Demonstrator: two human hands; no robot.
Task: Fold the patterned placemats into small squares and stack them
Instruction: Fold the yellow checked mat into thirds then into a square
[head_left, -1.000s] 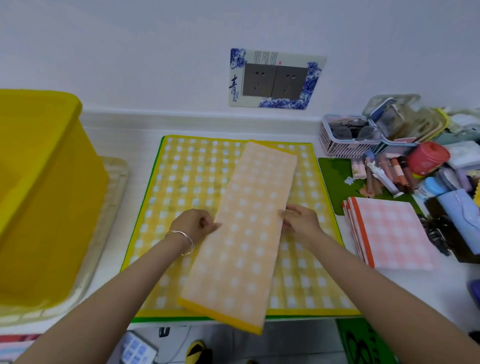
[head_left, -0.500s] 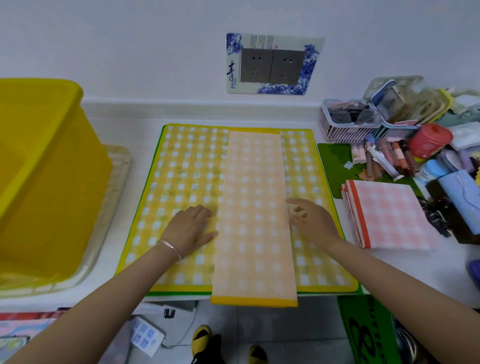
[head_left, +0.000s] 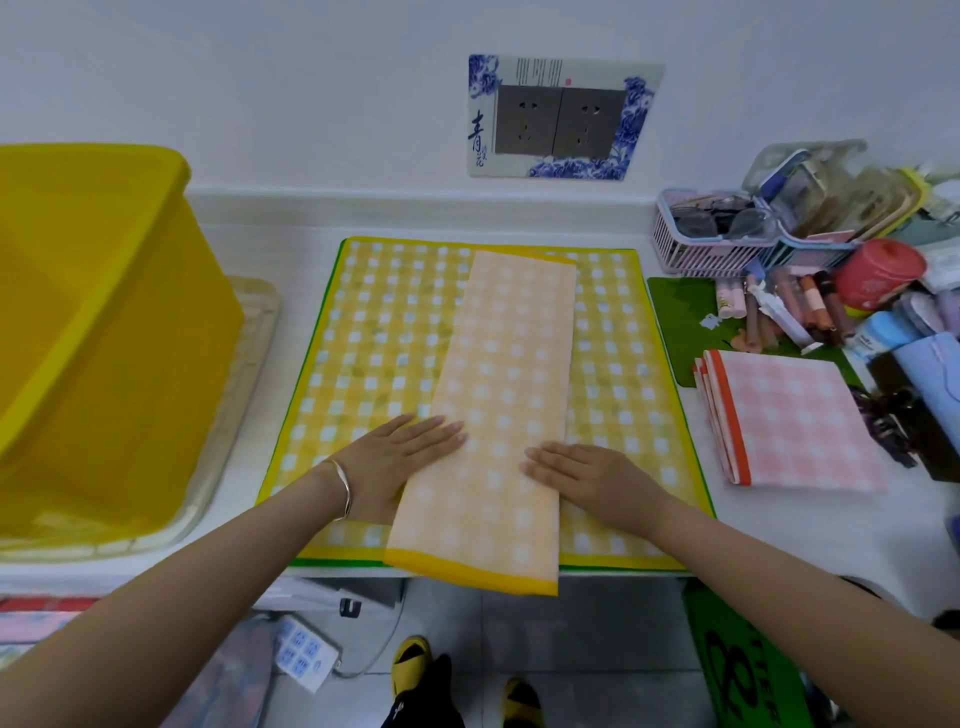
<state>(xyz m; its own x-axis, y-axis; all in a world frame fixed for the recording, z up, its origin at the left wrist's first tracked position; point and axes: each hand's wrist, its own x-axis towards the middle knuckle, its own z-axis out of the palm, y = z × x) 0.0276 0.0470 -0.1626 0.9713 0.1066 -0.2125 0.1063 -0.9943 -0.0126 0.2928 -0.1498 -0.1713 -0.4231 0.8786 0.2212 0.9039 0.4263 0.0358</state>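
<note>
A pale orange checked placemat (head_left: 506, 364), folded into a long strip, lies lengthwise on a flat yellow checked placemat (head_left: 374, 338) with a green border. Its near yellow-edged end hangs over the table's front edge. My left hand (head_left: 400, 457) lies flat with straight fingers on the strip's left edge. My right hand (head_left: 582, 475) presses flat on the strip's right side. A stack of folded pink checked placemats (head_left: 789, 421) with orange edges sits to the right.
A big yellow plastic bin (head_left: 98, 332) stands on a clear tray at the left. Cosmetics, a red jar (head_left: 878, 275) and a small basket (head_left: 711, 234) crowd the right back. A wall socket plate (head_left: 561, 119) is behind. A power strip (head_left: 306, 649) lies on the floor.
The strip went from lying askew to lying straight along the yellow mat. Both hands moved from its edges onto its lower part and now press flat on it.
</note>
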